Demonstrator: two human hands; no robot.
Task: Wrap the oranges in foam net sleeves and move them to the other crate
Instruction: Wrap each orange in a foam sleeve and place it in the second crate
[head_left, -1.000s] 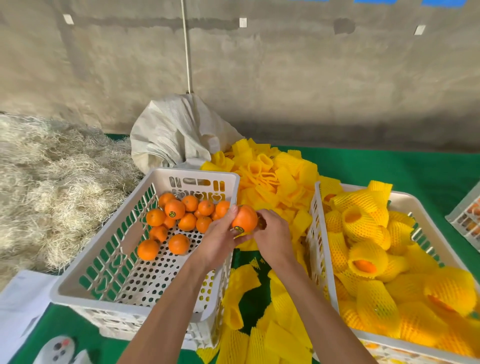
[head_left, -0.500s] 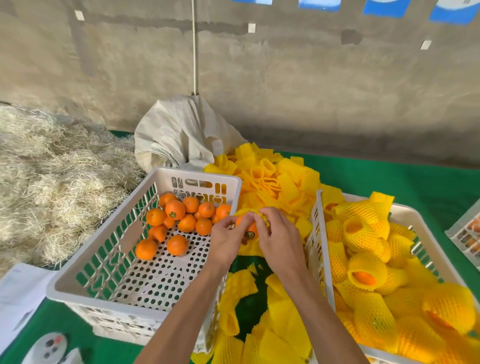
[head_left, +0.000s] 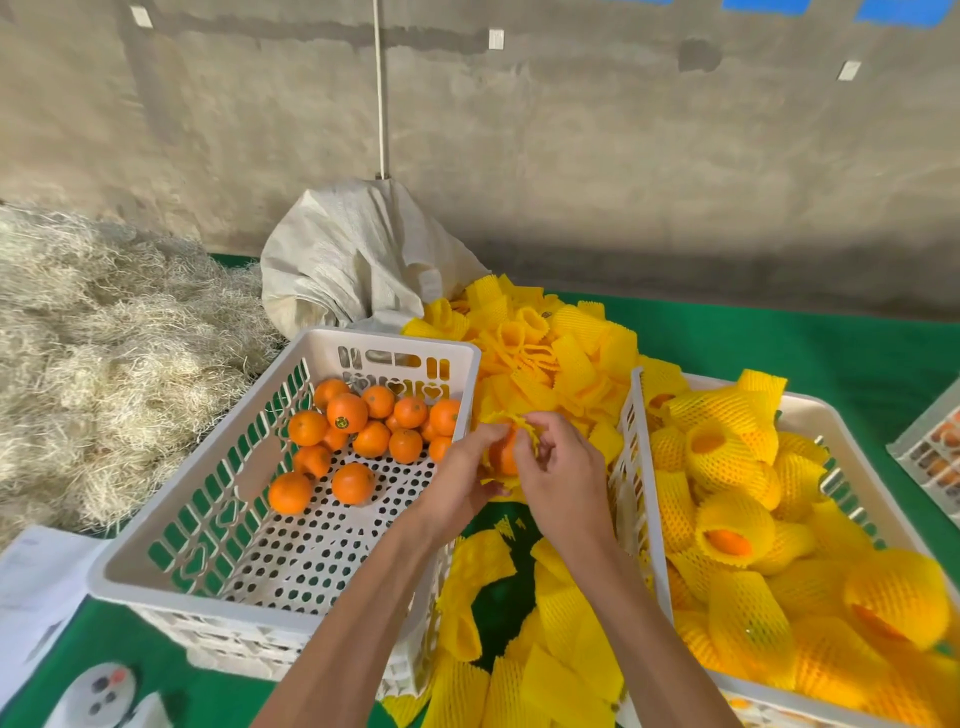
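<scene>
Between the two crates, my left hand and my right hand hold one orange with a yellow foam net sleeve partly pulled over it. My right fingers pinch the sleeve's edge at the top; my left hand grips the orange and sleeve from the left. The white left crate holds several bare oranges at its far end. The white right crate is filled with sleeved oranges.
A heap of loose yellow sleeves lies behind the hands, with more sleeves on the green table cover between the crates. A white sack and pale straw lie at back left. Another crate shows at the right edge.
One second ago the orange was bare in my left hand. Both hands have since drawn a yellow sleeve over it, and it now sits lower between them.
</scene>
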